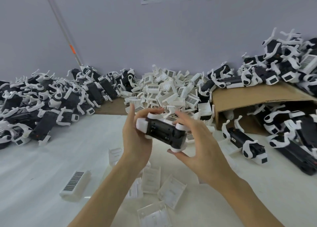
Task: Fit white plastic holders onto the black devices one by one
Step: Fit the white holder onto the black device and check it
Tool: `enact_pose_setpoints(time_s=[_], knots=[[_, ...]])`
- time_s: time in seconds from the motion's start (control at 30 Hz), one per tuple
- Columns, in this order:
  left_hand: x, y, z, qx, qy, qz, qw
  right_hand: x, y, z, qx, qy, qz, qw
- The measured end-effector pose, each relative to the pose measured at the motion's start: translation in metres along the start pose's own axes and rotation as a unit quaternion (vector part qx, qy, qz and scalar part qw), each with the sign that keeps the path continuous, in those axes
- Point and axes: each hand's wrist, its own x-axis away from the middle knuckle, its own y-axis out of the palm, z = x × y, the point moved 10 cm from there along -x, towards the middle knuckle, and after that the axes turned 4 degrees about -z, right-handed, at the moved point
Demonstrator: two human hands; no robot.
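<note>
I hold one black device (163, 131) in the air above the white table, tilted down to the right. White plastic pieces sit on its ends and corners (142, 124). My left hand (137, 136) grips its left end from below, fingers curled over the top. My right hand (197, 141) touches the right end, thumb under the lower white corner and fingers spread over the top. Several loose white holders (151, 179) lie on the table under my arms.
A big heap of white holders (169, 91) lies straight ahead by the wall. Piles of black devices with white fittings lie at the left (51, 100) and right (283, 64). A tipped cardboard box (243, 96) sits at the right. A labelled holder (75, 185) lies front left.
</note>
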Motion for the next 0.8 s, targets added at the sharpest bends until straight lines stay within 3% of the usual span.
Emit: enact_pose_setpoints(time_s=[0.07,0.17,0.33,0.4,0.5,0.63,0.8], knots=[[-0.001,-0.011,-0.008,0.123,-0.027,0.027,0.992,0.002,0.002,-0.025,0.061,-0.08,0.018,0.995],[-0.001,-0.025,-0.013,0.214,-0.037,0.079,0.973,0.005,0.014,-0.054,0.085,-0.155,0.016,0.984],[-0.003,-0.032,-0.019,0.25,-0.046,0.095,0.963,0.006,0.018,-0.055,0.11,-0.147,0.038,0.982],[-0.004,-0.023,-0.015,0.191,-0.039,0.051,0.979,0.004,0.008,-0.04,0.074,-0.089,0.06,0.991],[-0.004,-0.008,-0.003,-0.024,0.002,0.011,1.0,0.006,-0.004,-0.002,-0.07,0.07,0.089,0.991],[0.003,0.011,0.013,-0.31,0.096,-0.03,0.945,0.015,0.003,0.046,-0.292,0.254,0.067,0.92],[0.004,0.013,-0.006,-0.299,-0.015,-0.071,0.951,0.017,0.021,0.062,-0.301,0.317,-0.044,0.899]])
